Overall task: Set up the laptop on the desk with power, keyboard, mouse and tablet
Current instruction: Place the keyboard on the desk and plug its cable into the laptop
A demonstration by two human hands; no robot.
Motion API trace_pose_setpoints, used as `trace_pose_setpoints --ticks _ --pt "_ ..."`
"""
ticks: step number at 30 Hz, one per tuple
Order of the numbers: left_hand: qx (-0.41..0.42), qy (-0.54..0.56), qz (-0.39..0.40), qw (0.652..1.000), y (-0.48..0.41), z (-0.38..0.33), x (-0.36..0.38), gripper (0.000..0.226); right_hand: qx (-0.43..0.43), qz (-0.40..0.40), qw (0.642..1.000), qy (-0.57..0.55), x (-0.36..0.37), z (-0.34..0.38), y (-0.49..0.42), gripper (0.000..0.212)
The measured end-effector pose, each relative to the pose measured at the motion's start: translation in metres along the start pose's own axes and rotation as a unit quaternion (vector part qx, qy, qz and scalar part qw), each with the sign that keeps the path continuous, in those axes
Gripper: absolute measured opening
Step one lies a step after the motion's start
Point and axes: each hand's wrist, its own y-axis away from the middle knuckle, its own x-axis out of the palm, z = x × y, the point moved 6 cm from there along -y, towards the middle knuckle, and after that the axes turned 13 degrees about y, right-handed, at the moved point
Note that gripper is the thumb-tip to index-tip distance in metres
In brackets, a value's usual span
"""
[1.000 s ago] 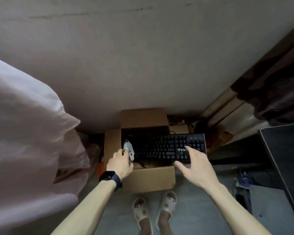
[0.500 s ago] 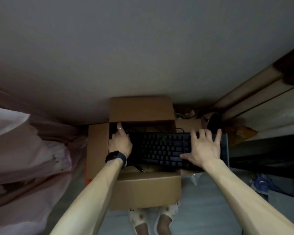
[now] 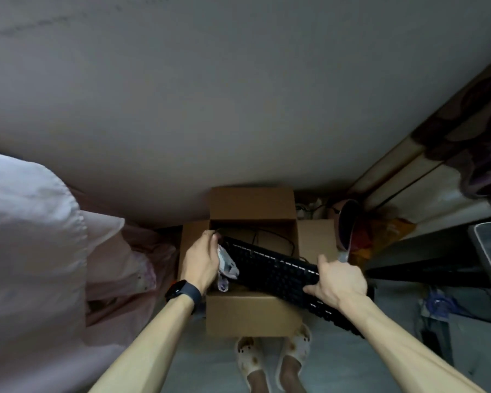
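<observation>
A black keyboard (image 3: 270, 268) is tilted above an open cardboard box (image 3: 250, 310) on the floor, its right end lower and nearer me. My right hand (image 3: 339, 282) grips the keyboard's right part, fingers curled over its far edge. My left hand (image 3: 201, 260), with a dark watch on the wrist, holds a pale grey mouse (image 3: 226, 263) against the keyboard's left end. A black cable (image 3: 270, 236) trails from the keyboard down into the box.
Pink bedding (image 3: 40, 251) fills the left side. A dark desk edge (image 3: 488, 251) shows at the right, with a pink cylindrical item (image 3: 347, 225) and bags beside the box. My feet in white slippers (image 3: 272, 355) stand just before the box on the grey floor.
The keyboard has come up out of the box and tilted, right end toward me. My right hand changed from lying flat on it to gripping it. The mouse shows again in my left hand.
</observation>
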Motion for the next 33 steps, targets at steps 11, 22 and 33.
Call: trace_pose_setpoints --ticks 11,22,33 --pt "0.112 0.088 -0.072 0.987 0.066 -0.174 -0.090 0.017 0.131 -0.087 0.982 -0.101 -0.038 -0.088 0.154 0.064" --pt "0.244 0.188 -0.014 0.951 0.135 -0.320 -0.128 0.017 0.273 -0.130 0.925 -0.230 -0.044 -0.127 0.328 0.069" --pt "0.368 0.273 0.089 0.885 0.220 -0.487 -0.085 0.018 0.410 -0.188 0.843 -0.294 -0.006 -0.206 0.510 0.067"
